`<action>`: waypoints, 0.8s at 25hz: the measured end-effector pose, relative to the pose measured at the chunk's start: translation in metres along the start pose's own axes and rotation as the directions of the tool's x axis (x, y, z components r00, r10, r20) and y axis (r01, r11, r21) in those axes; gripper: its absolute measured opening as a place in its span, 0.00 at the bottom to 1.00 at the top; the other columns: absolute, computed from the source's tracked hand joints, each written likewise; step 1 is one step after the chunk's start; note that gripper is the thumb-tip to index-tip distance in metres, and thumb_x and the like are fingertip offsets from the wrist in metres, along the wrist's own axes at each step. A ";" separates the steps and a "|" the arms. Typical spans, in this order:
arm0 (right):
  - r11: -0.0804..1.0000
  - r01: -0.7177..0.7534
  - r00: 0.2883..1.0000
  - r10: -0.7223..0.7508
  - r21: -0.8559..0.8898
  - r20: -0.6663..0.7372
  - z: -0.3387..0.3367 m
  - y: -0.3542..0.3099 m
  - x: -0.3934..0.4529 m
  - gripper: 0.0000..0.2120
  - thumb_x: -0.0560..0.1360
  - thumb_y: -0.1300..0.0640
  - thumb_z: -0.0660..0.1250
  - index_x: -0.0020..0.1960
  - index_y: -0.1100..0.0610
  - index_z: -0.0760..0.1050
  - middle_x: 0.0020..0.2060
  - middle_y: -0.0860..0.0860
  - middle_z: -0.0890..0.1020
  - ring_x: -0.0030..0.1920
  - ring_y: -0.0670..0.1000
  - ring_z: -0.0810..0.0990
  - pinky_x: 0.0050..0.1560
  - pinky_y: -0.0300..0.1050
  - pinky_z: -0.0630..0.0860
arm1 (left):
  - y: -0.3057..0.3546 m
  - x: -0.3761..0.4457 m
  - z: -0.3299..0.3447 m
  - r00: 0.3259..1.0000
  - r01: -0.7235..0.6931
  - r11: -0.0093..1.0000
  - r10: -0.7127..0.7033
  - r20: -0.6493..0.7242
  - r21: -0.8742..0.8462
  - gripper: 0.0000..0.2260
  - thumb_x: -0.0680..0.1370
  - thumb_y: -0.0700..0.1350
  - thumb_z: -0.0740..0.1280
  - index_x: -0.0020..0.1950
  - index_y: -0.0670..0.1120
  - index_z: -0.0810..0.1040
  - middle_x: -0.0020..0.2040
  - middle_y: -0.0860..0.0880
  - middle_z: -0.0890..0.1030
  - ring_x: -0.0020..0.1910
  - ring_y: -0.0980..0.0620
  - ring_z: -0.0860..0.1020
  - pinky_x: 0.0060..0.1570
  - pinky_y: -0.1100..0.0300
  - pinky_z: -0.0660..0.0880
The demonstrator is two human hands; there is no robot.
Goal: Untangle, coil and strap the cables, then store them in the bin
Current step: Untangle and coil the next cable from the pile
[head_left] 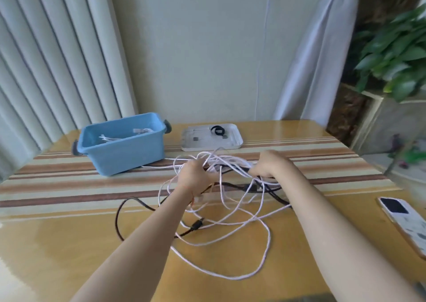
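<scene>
Cables (221, 209) tangled on tabletop (69, 244), just right of and nearer than blue bin (122, 149). Left hand (196, 175) grip curled round white strands; right hand (269, 165) grip likewise. Tray (232, 140) right of bin.

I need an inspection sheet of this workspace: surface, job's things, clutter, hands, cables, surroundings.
Surface: glossy wooden table with a striped runner.
Job's things: blue plastic bin at far left, white coiled cables inside; white flat tray holding a black strap loop.
Clutter: white phone at right edge.
Hands: left hand and right hand both grip strands of the tangle.
Cables: white cable and black cable intertwined, uncoiled.
Surroundings: pale curtains, green potted plant.
</scene>
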State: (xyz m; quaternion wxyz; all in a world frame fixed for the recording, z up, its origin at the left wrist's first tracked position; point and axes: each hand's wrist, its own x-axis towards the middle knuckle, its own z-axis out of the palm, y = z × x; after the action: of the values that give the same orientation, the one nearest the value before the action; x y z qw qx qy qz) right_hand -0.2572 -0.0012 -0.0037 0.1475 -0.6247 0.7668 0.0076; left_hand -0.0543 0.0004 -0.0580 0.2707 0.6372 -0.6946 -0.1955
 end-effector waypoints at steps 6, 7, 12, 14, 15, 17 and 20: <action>0.995 -0.072 0.992 0.079 0.076 -0.097 -0.023 0.032 0.011 0.08 0.70 0.57 0.69 0.36 0.58 0.71 0.34 0.53 0.75 0.34 0.54 0.73 0.33 0.39 0.67 | 0.045 0.025 0.024 0.981 -0.142 0.987 0.129 0.147 0.081 0.13 0.74 0.57 0.73 0.47 0.49 0.77 0.39 0.49 0.79 0.45 0.44 0.78 0.39 0.58 0.68; 0.981 -0.030 0.996 0.045 0.193 -0.075 -0.021 0.030 0.015 0.10 0.70 0.58 0.68 0.33 0.57 0.69 0.30 0.52 0.71 0.30 0.53 0.69 0.29 0.39 0.64 | 0.039 0.027 0.021 0.963 -0.150 0.984 0.123 0.238 0.099 0.18 0.73 0.57 0.73 0.57 0.48 0.77 0.47 0.49 0.80 0.51 0.44 0.79 0.44 0.59 0.70; 0.752 0.167 0.976 -0.033 0.638 -0.216 -0.017 -0.001 0.021 0.07 0.72 0.65 0.59 0.38 0.57 0.70 0.29 0.55 0.70 0.28 0.52 0.66 0.29 0.41 0.64 | 0.019 0.035 -0.034 0.952 0.183 0.856 -0.030 0.305 -0.484 0.04 0.76 0.45 0.69 0.47 0.45 0.82 0.27 0.54 0.72 0.26 0.52 0.64 0.24 0.64 0.62; 0.737 0.198 0.975 -0.079 0.646 -0.208 -0.014 -0.013 0.020 0.12 0.73 0.67 0.56 0.51 0.55 0.72 0.36 0.56 0.81 0.27 0.53 0.74 0.25 0.39 0.66 | 0.018 0.039 -0.057 0.963 0.270 0.529 -0.137 0.233 -0.805 0.07 0.76 0.40 0.64 0.38 0.46 0.74 0.24 0.54 0.58 0.22 0.55 0.53 0.21 0.66 0.50; 0.732 0.188 0.980 -0.092 0.654 -0.179 -0.013 -0.016 0.019 0.15 0.74 0.67 0.55 0.56 0.53 0.69 0.40 0.56 0.84 0.27 0.53 0.77 0.24 0.39 0.67 | 0.016 0.040 -0.069 0.971 0.232 0.400 -0.146 0.188 -0.887 0.08 0.77 0.41 0.61 0.38 0.46 0.73 0.24 0.54 0.56 0.21 0.56 0.52 0.21 0.67 0.49; 0.806 0.172 0.980 -0.082 0.566 -0.181 -0.010 -0.020 0.017 0.14 0.75 0.67 0.57 0.58 0.54 0.69 0.46 0.58 0.84 0.34 0.55 0.83 0.29 0.45 0.75 | 0.015 0.038 -0.089 0.985 0.147 0.301 -0.128 0.113 -0.942 0.13 0.80 0.43 0.56 0.39 0.45 0.75 0.23 0.54 0.55 0.20 0.57 0.52 0.19 0.68 0.49; 0.944 0.229 0.926 -0.136 0.238 -0.352 -0.009 -0.036 0.012 0.17 0.76 0.63 0.62 0.64 0.60 0.72 0.62 0.60 0.75 0.62 0.61 0.74 0.59 0.50 0.73 | 0.017 0.026 -0.106 0.976 0.199 0.502 -0.028 0.214 -0.842 0.14 0.81 0.43 0.56 0.41 0.44 0.78 0.24 0.54 0.55 0.20 0.57 0.52 0.19 0.68 0.49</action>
State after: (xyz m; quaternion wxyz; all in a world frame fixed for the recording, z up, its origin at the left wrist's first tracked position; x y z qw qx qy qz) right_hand -0.2268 -0.0220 0.0083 0.1023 -0.6596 0.7121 -0.2177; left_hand -0.0025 -0.0155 0.0387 0.4759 0.4443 -0.4837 -0.5849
